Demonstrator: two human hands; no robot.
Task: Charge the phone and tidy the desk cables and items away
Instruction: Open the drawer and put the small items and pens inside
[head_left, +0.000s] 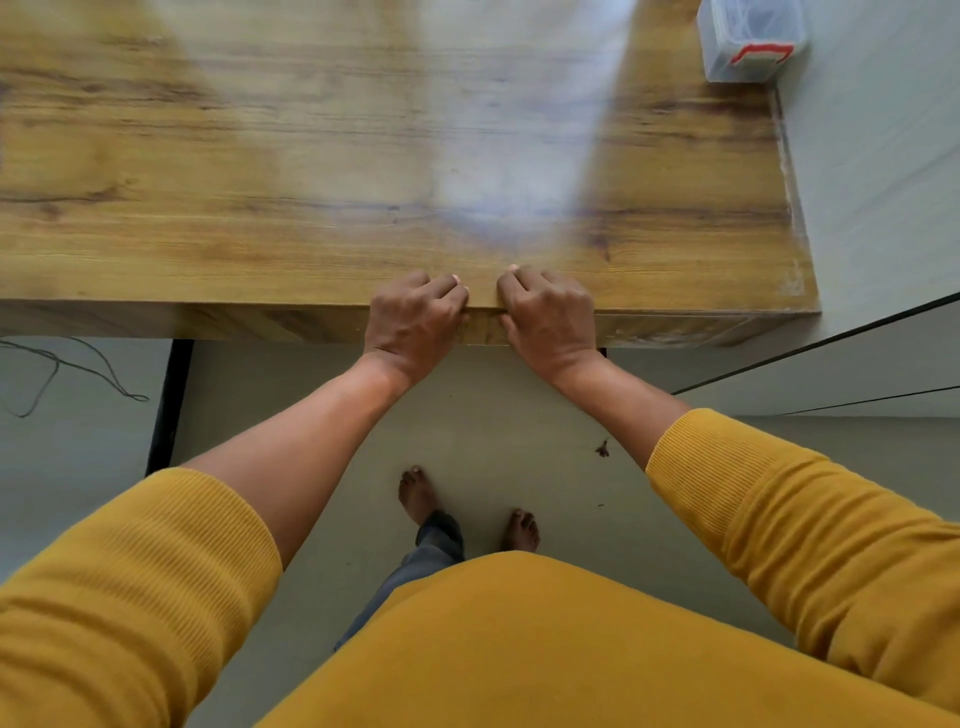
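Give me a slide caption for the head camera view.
Both hands, left and right, rest curled on the wooden desk's near edge; plastic box at far corner.

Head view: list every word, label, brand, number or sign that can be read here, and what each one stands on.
None can be read.
Clear plastic box at the desk's far right corner: a red mark on its front, blurred, no letters legible.
Desk top, both hands, sleeves, floor: no text visible.

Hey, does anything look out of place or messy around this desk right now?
Yes: a loose dark cable sprawls on the floor left of the desk. The desk's right edge looks chipped, and a small scrap of debris lies underneath.
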